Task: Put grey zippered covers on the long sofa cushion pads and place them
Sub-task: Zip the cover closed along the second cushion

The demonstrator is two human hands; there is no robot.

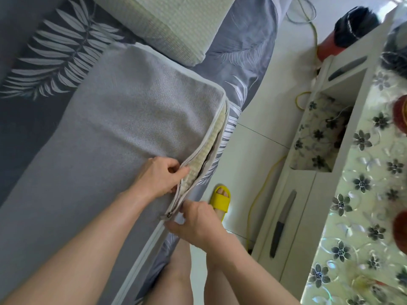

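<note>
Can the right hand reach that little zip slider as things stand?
Probably yes: the zip slider lies bare right beside the right hand, nothing between them; the left hand grips the grey cover further along.

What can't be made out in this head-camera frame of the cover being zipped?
- Head view: whether the right hand pinches the zipper slider or only the grey cover fabric; its own fingers hide that.
- Head view: the grey cover's near end, cut off by the bottom edge.
- Head view: the red objects at the right edge, blurred and cropped.
</note>
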